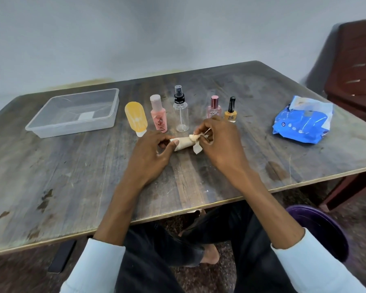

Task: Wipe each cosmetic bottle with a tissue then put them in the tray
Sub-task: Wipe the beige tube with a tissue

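My left hand (150, 153) grips the beige tube (181, 143) by one end. My right hand (218, 140) pinches the tissue (195, 142) round its other end.

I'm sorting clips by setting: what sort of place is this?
Probably a plain room at home: a worn wooden table against a bare wall, a brown plastic chair, a purple bucket on the floor.

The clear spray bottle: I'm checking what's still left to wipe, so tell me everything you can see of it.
The spray bottle is a see-through plastic cylinder that looks empty, with a black pump collar under a clear cap. It stands upright on the wooden table, in the row between the pink bottle and the small pink perfume bottle. Neither hand touches it, and it is outside the tray.
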